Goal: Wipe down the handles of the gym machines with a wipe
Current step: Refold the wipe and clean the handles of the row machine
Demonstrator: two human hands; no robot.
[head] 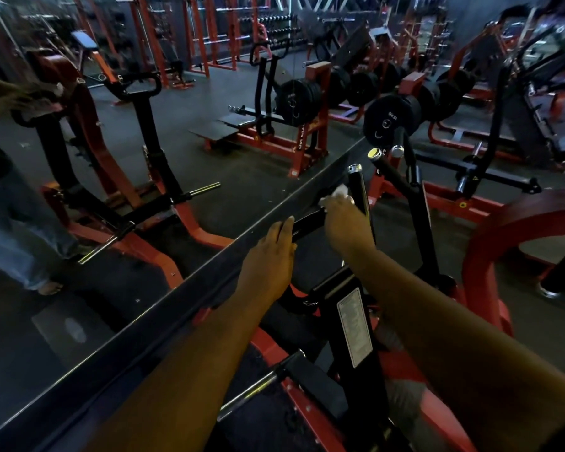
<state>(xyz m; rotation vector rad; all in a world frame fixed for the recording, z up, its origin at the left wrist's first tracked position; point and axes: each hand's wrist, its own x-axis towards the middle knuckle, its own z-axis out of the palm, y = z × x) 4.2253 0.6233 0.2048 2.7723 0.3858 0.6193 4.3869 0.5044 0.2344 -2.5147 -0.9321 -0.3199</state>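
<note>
A black handle bar of a red and black gym machine runs between my two hands. My left hand grips its near end, fingers curled over the bar. My right hand grips the far end where the bar meets an upright black handle with a chrome cap. A white wipe is bunched under my right fingers and pokes out against the upright handle.
A large wall mirror fills the left, its lower edge running diagonally; it reflects the machine and a person in jeans. A white label plate sits on the machine post. Black weight plates and red frames stand behind.
</note>
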